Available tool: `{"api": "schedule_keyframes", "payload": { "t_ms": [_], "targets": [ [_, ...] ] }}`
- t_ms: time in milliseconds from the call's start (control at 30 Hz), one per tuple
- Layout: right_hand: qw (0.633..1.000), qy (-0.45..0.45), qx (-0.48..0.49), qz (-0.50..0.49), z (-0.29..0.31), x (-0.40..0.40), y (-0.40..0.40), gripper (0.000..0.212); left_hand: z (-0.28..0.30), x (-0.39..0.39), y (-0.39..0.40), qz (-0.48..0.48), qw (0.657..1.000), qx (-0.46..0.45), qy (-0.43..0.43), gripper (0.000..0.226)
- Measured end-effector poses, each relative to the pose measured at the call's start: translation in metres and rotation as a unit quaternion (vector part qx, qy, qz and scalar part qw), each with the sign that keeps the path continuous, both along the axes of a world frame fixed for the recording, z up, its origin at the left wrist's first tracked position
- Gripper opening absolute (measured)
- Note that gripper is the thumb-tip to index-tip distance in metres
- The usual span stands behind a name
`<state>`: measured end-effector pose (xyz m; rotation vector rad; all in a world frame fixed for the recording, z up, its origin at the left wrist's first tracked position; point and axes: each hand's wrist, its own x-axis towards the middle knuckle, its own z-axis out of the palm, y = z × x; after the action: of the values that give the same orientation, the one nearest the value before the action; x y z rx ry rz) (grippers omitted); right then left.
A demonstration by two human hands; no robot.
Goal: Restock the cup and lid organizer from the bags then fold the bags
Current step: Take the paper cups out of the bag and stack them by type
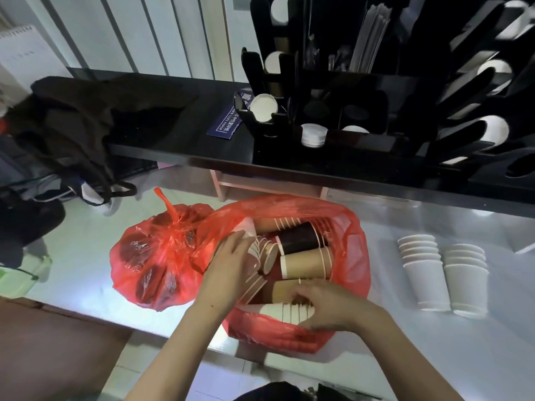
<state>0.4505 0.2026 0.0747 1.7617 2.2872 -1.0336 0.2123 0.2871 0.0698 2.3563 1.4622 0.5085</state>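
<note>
Cups were being taken out of the open red bag (351, 235) at 6 o'clock on the bench (86, 235). The white cup stack (285, 312) was pinched by the right hand (327, 306); the left hand (228, 264) lay with fingers spread on a brown stack (256, 280), perhaps gripping it. Next, a lift to the organizer (362, 111) at 1 o'clock was needed.

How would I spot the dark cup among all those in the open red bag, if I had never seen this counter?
Find the open red bag at the middle of the pale counter, right of the knotted red bag. Inside, toward its far side, the dark cup stack lies on its side. It is the only near-black one; its neighbours are tan or white.
</note>
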Motion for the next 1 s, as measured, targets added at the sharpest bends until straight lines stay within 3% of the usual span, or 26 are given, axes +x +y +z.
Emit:
{"api": "schedule_keyframes", "payload": {
  "t_ms": [333,500,700,1000],
  "targets": [
    [0.994,-0.107,-0.005,0.018,-0.009,-0.004,-0.017,0.073,-0.012,-0.007,0.0,0.058,0.998,-0.012,-0.008,0.077],
    [0.99,-0.137,0.009,0.024,-0.014,-0.011,-0.022,0.078,-0.013,-0.011,0.002,0.079,0.997,-0.005,-0.008,0.062],
    [0.994,-0.108,0.001,-0.005,-0.017,-0.015,-0.026,0.083,-0.005,-0.015,0.005,0.092,0.995,-0.029,-0.007,0.059],
    [0.997,0.011,-0.03,-0.063,-0.009,-0.011,-0.029,0.087,0.008,-0.01,0.0,0.083,0.995,-0.027,-0.044,0.05]
  ]
}}
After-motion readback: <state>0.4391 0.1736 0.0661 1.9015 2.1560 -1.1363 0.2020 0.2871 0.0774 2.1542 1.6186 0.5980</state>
